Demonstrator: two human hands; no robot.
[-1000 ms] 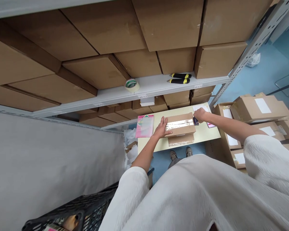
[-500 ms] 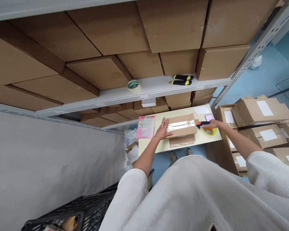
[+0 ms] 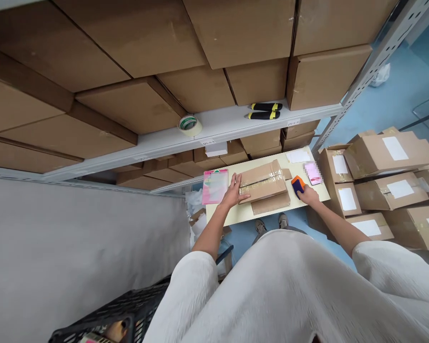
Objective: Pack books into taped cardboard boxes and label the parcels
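A brown cardboard box with shiny clear tape and a dark slit along its top lies on the pale yellow table. My left hand rests on the box's left end with its fingers apart. Right of the box, my right hand is closed on an orange and dark blue tool, held off the box. A flat cardboard piece shows beneath the box's near side.
A pink folder lies left, a phone and white paper right. Above, a shelf holds boxes, a tape roll and black-yellow cutters. Labelled boxes stand right; a black crate is lower left.
The tool and my right hand have turned and pulled slightly away from the box's right end. A dark slit now shows in the box's top, and the box is tilted a little differently.
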